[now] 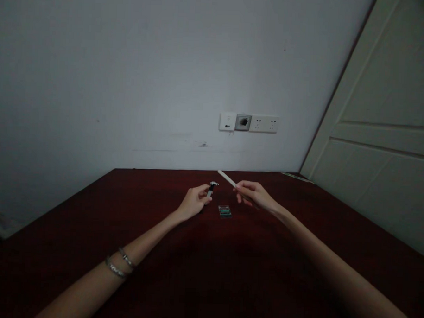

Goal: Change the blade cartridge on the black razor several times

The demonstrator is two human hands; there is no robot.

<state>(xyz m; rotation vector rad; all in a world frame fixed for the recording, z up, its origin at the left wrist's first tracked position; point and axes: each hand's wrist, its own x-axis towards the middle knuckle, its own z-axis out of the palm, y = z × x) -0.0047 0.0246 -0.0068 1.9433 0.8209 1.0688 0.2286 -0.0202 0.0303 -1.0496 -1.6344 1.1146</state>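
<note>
My left hand (192, 204) is closed around a small tool (210, 191) with a grey and black handle and a pale, silvery head at its upper end. Its exact kind is too small to tell. To the right, my right hand (253, 194) pinches a slim white stick (227, 179), which slants up and left toward the tool's head without touching it. Between and slightly below the two hands, a small clear flat packet (225, 212) with green parts lies on the dark red table (208, 261).
Behind the table rises a pale wall (166, 74) with a row of sockets and switches (263, 124). A panelled white door (383, 137) stands along the right side. A thin pale strip (297, 177) lies at the table's far right corner.
</note>
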